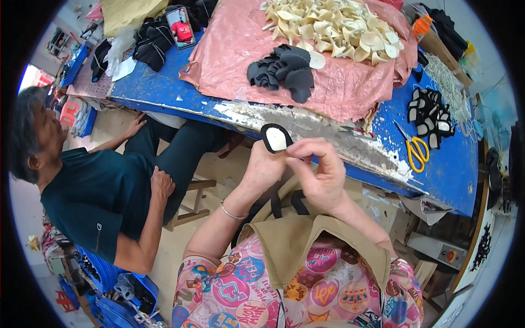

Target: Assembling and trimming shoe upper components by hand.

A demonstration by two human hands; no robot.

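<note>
My left hand [262, 168] is closed on a small rounded piece, a cream insert with a black fabric rim [276, 139], held up just off the table's front edge. Thumb and forefinger of my right hand [322, 174] are pinched together at the lower right side of that piece. Whatever lies between those fingertips is too small to make out. Beyond my hands, a small pile of black fabric pieces [284, 72] rests on a pink plastic sheet [219, 60]. Behind it is a heap of cream curved pieces with short stems [339, 30].
Yellow-handled scissors [418, 154] lie on the blue table [158, 82] at right, near black-and-cream pieces [429, 117] and a bundle of pale cords [449, 82]. A phone [181, 27] stands at the back left. Another person [93, 191] sits close on my left.
</note>
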